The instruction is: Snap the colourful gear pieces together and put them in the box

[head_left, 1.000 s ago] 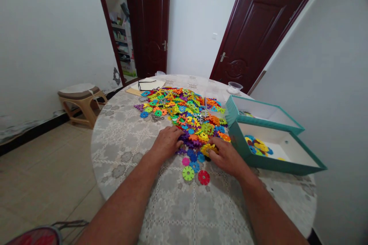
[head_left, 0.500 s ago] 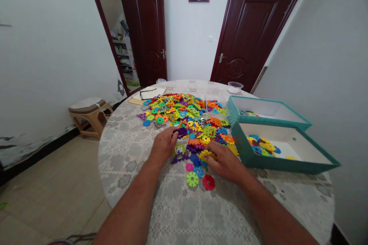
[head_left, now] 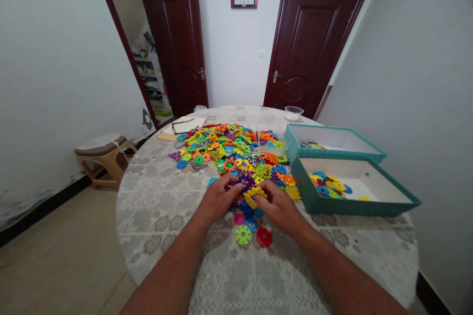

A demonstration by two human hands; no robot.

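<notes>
My left hand (head_left: 220, 198) and my right hand (head_left: 277, 206) meet at the near edge of a large heap of multicoloured plastic snowflake-shaped interlocking pieces (head_left: 229, 155). Between them, both hands grip a small joined cluster of yellow pieces (head_left: 254, 197). Just below my hands lie a green gear-shaped piece (head_left: 243, 234), a red one (head_left: 264, 237) and a small pink one (head_left: 239, 219). Blue pieces (head_left: 247, 209) are partly hidden under my wrists.
The heap lies on a round table with a grey patterned cloth (head_left: 158, 206). To the right stand two open teal-rimmed boxes (head_left: 354, 189), the nearer holding coloured pieces. Glasses on paper (head_left: 184, 126) and a plastic bowl (head_left: 293, 113) stand at the far edge.
My hands have come closer together around the yellow cluster, which now sits between them. The view has turned slightly, shifting the room to the left.
</notes>
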